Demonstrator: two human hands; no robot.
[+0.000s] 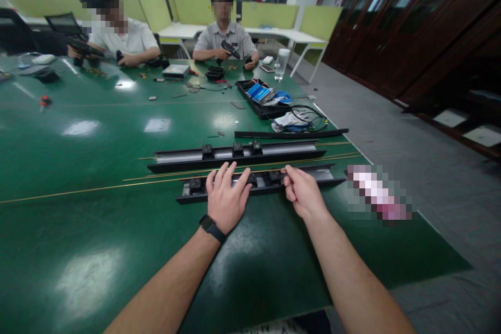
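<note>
Two black channels (pixel 183 166): lying lengthwise, roughly parallel, on the green table (pixel 136 255).
Near channel (pixel 195 197): beneath the hands, with black blocks (pixel 195 184) set along its pale inner strip.
Far channel: just beyond, bearing three blocks.
Left hand (pixel 227 195): laid across the near channel, fingers extended and slightly apart; how firmly it presses cannot be told.
Right hand (pixel 302 190): thumb and forefinger together, pinching the long brass rod (pixel 78 191) above the near channel's right part.
Long brass rod: running from the view's left edge past the left fingertips to the right hand.
Other brass rods (pixel 340 157): near the channels, extending rightward.
Beyond: a narrow black strip (pixel 291 134), a glove (pixel 287 121) and a black tray (pixel 270 114).
Far edge: two seated co-workers, one holding a black power tool (pixel 230 49).
</note>
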